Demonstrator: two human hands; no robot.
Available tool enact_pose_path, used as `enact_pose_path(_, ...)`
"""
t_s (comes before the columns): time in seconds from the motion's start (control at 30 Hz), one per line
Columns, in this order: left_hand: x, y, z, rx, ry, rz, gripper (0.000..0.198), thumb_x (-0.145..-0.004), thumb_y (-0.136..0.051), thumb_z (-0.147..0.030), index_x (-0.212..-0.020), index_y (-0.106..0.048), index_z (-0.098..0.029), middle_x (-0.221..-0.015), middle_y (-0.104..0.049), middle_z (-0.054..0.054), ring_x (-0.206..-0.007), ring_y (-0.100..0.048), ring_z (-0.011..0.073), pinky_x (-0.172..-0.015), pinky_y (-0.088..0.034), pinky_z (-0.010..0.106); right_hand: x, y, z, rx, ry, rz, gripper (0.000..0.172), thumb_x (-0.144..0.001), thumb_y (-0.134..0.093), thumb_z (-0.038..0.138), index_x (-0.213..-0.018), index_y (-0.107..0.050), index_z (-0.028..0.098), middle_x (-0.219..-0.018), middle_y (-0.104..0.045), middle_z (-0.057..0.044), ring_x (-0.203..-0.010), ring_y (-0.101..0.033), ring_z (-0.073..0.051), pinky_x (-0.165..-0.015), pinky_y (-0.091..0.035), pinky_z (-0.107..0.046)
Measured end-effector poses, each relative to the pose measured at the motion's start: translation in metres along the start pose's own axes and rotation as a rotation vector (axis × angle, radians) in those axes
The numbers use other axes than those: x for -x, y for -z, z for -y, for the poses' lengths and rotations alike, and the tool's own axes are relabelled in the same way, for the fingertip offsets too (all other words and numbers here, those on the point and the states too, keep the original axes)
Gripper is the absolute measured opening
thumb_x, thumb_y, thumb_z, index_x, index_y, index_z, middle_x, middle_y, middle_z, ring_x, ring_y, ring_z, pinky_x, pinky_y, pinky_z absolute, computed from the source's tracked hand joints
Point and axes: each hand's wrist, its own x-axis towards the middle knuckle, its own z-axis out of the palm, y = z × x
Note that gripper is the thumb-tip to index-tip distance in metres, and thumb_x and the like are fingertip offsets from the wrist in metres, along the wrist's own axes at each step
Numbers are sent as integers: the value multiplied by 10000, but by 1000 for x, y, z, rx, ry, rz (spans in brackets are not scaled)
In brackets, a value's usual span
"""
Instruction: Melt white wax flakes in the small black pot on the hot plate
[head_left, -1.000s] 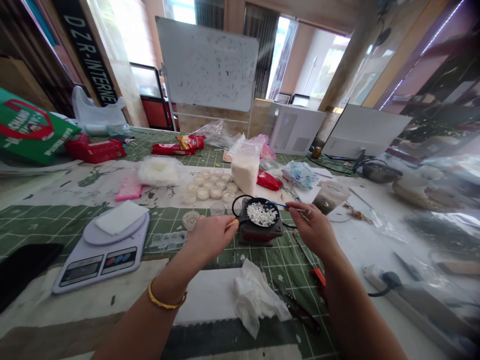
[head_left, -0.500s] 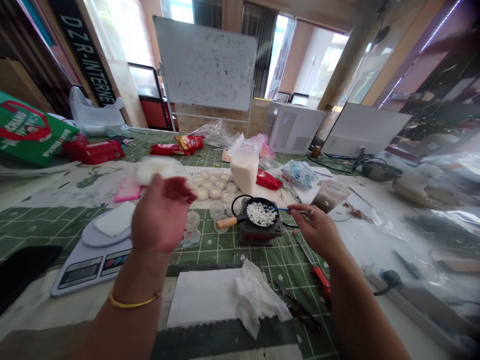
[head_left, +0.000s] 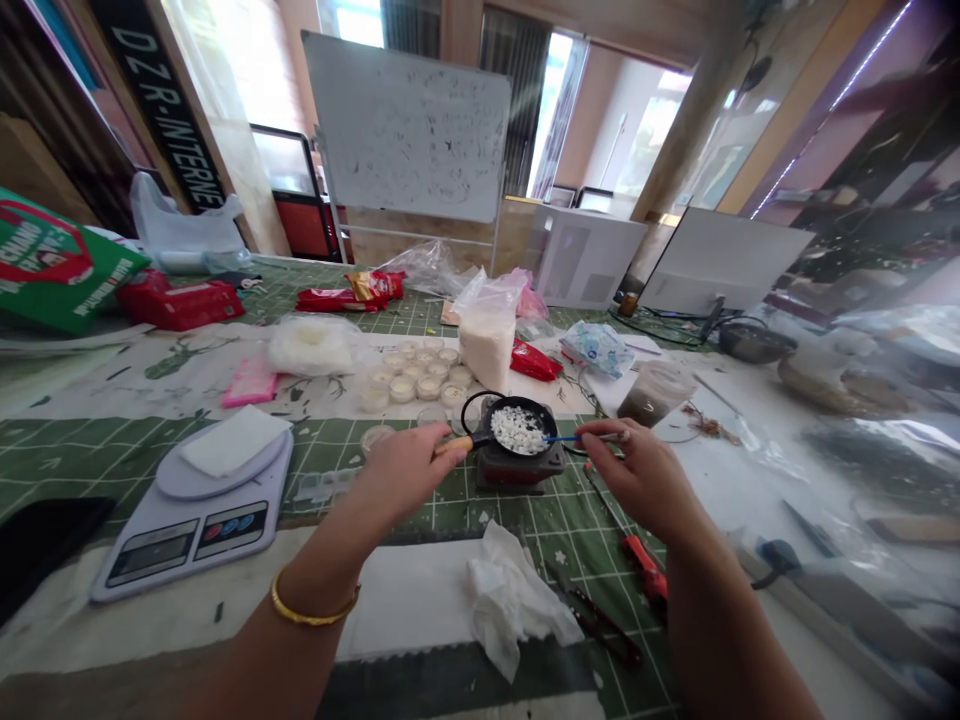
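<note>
Left hand (head_left: pixel 409 472) closed around the wooden handle (head_left: pixel 454 446) of a small black pan (head_left: pixel 536 425), which sat on a little burner (head_left: pixel 517 470) just ahead of that hand, with white flakes (head_left: pixel 514 430) heaped inside. Right hand (head_left: pixel 637 478) pinched a thin blue stirrer (head_left: pixel 570 437), its end reaching the pan's right rim. Gold bangle (head_left: pixel 315 603) circled the left wrist. Beyond the left hand stood small cups (head_left: pixel 416 385) of something pale; further left sat a kitchen scale (head_left: pixel 191 530). Crumpled tissue (head_left: pixel 510 600) lay below the hands, and a red-handled tool (head_left: pixel 645 568) lay below the right hand.
</note>
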Motion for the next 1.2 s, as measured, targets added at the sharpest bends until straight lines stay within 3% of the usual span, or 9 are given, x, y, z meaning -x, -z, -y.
enact_pose_path(0.1, -1, -1, -2, -21, -42, -7, 417, -883, -307, -454, -860, -641, -206, -719, -648, 29, -661, -568, 174, -595, -342, 269, -1, -3, 2, -19, 55, 43, 274, -853, -445, 331, -979, -658, 212, -889, -673, -59, -867, -596, -212, -777, -426, -340)
enact_pose_path(0.23, -2, -5, -4, -22, -26, -19, 425, -883, -305, -457, -819, -636, -199, -702, -643, 33, -649, -563, 173, -579, -324, 267, 1, -2, 2, -15, 28, -24, 260, -849, -456, 325, -953, -661, 205, -859, -673, -60, -847, -600, -213, -779, -428, -346)
enact_pose_path(0.4, -3, -12, -4, 7, 21, -38, 388, -873, -321, -460, -960, -626, -237, -783, -669, 38, -725, -593, 202, -591, -345, 270, 5, -1, 5, -132, 65, 87, 246, -851, -461, 344, -964, -653, 240, -918, -666, -40, -873, -603, -195, -794, -437, -327)
enact_pose_path(0.5, -5, -16, -4, 15, 48, -61, 418, -860, -344, -482, -1095, -581, -230, -860, -678, 61, -805, -605, 233, -632, -373, 287, 0, -6, 1, -92, 16, 13, 243, -846, -467, 335, -942, -662, 228, -858, -677, -42, -858, -608, -208, -799, -434, -347)
enact_pose_path(0.6, -6, -17, -4, 27, 34, -50, 409, -844, -391, -480, -1103, -578, -226, -920, -674, 66, -856, -601, 236, -664, -386, 285, -5, -13, -3, -109, -9, -66, 276, -856, -458, 350, -993, -655, 215, -892, -677, -58, -879, -602, -210, -815, -434, -355)
enact_pose_path(0.8, -5, -15, -6, 16, -51, -24, 338, -892, -329, -412, -937, -618, -242, -866, -675, 15, -773, -596, 178, -615, -352, 249, -5, -19, 0, -161, 125, 137, 311, -880, -420, 348, -1089, -630, 253, -1002, -654, -65, -972, -573, -207, -867, -420, -371)
enact_pose_path(0.93, -4, -15, -7, -31, -37, -37, 327, -889, -334, -396, -910, -622, -241, -837, -675, 9, -751, -589, 174, -590, -326, 249, 0, -7, 1, -145, 54, 18, 280, -859, -452, 357, -1003, -655, 230, -941, -653, -67, -921, -588, -214, -835, -431, -367)
enact_pose_path(1.1, -4, -15, -6, -24, -41, -34, 338, -891, -319, -409, -869, -618, -250, -757, -660, -11, -690, -577, 155, -560, -309, 241, 0, -4, 1, -168, 69, 79, 259, -851, -455, 339, -970, -663, 241, -933, -672, -47, -892, -606, -202, -799, -441, -335)
enact_pose_path(1.2, -3, -16, -6, -38, -47, -51, 341, -893, -316, -418, -924, -621, -269, -781, -671, -9, -717, -590, 168, -568, -313, 245, -5, -5, -4, -121, -26, -32, 262, -843, -462, 347, -948, -666, 220, -850, -693, -43, -823, -622, -203, -760, -446, -332)
